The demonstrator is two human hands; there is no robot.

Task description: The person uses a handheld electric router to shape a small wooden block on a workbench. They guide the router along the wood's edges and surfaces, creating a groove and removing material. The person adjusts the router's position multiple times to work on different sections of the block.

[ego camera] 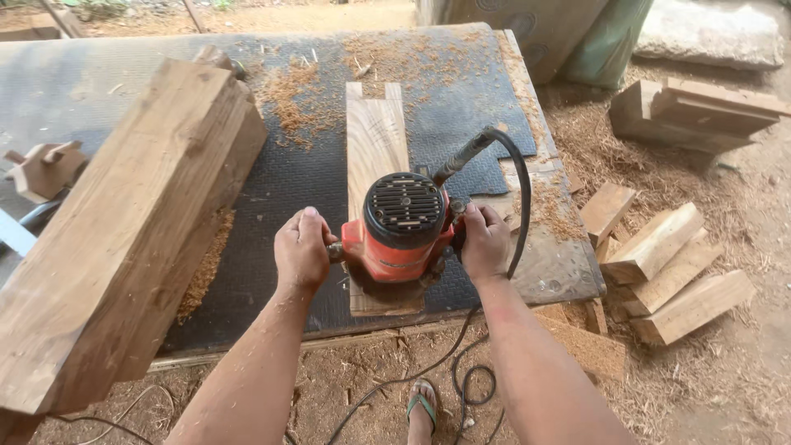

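Note:
A red router with a black vented top (401,222) stands on the near end of a narrow wooden plank (375,140) that lies lengthwise on a dark rubber mat (297,181). My left hand (302,250) grips the router's left handle. My right hand (485,241) grips its right handle. A black power cord (517,173) loops from the router's top right and runs down off the bench to the ground. The plank's far end has a notch cut in it.
A thick wooden beam (124,222) lies diagonally on the left of the bench. Sawdust (297,95) is scattered over the mat. Offcut blocks (667,264) are piled on the ground at right. A sandalled foot (422,408) shows below.

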